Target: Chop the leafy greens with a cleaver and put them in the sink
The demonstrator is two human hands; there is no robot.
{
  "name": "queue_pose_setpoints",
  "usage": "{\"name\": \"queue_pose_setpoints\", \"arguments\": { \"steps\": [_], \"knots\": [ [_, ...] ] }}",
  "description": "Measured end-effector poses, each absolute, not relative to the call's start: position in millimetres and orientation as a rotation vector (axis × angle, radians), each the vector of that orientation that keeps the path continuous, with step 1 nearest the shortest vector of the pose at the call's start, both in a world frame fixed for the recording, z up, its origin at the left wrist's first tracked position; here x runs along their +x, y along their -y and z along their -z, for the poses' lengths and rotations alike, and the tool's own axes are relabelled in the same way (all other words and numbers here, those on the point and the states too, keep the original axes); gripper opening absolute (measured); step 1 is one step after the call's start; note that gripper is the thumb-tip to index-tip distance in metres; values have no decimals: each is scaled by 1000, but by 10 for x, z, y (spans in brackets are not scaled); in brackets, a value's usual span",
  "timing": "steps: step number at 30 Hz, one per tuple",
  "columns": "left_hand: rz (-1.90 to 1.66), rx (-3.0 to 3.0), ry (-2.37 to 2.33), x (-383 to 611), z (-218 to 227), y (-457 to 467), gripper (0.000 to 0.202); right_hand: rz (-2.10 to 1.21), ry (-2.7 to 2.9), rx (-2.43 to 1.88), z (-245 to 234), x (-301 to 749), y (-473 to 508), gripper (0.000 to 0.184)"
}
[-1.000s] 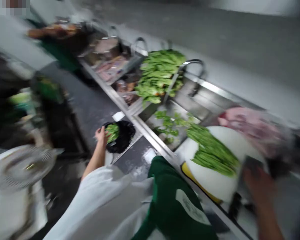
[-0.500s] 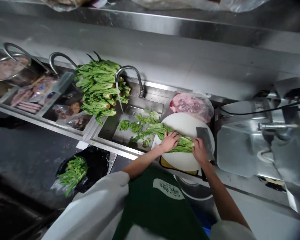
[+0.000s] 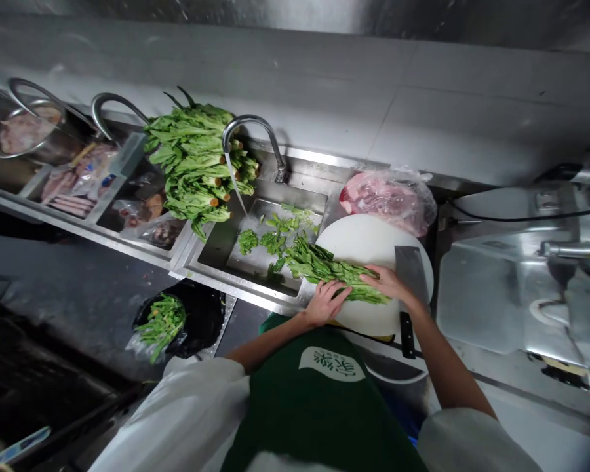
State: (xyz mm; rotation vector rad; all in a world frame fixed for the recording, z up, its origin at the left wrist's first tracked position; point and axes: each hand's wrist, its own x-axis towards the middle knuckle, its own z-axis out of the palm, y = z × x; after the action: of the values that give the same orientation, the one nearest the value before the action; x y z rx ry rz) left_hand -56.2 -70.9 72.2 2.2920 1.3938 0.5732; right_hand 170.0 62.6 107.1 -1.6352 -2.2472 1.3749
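A bundle of green stalks (image 3: 324, 267) lies across a round white cutting board (image 3: 368, 244) at the sink's edge. My left hand (image 3: 324, 303) rests on the near side of the bundle with its fingers curled against the stalks. My right hand (image 3: 387, 283) grips the bundle's right end on the board. A cleaver (image 3: 410, 275) lies flat on the board beside my right hand, its black handle pointing toward me; neither hand holds it.
Water runs from a curved tap (image 3: 252, 128) into a steel sink (image 3: 226, 240) holding cut greens. A big pile of leafy greens (image 3: 196, 164) sits left of the tap. Bagged raw meat (image 3: 388, 199) lies behind the board. A black bag with green trimmings (image 3: 163, 321) is on the floor.
My left hand came back from the floor bag to the stalks on the board. My right hand let go of the cleaver, which now lies on the board, and took the bundle's end.
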Motion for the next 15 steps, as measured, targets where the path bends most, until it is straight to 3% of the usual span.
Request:
{"name": "queue_pose_setpoints", "arguments": {
  "steps": [8, 15],
  "knots": [
    [-636, 2262, -1335, -696, -733, 685, 39, -1075, 1950, -1515, -1163, 1694, -506, 40],
    [-616, 2074, -1412, -660, -625, 412, 43, -966, 1886, -1721, -811, 1789, -906, 37]
  ]
}}
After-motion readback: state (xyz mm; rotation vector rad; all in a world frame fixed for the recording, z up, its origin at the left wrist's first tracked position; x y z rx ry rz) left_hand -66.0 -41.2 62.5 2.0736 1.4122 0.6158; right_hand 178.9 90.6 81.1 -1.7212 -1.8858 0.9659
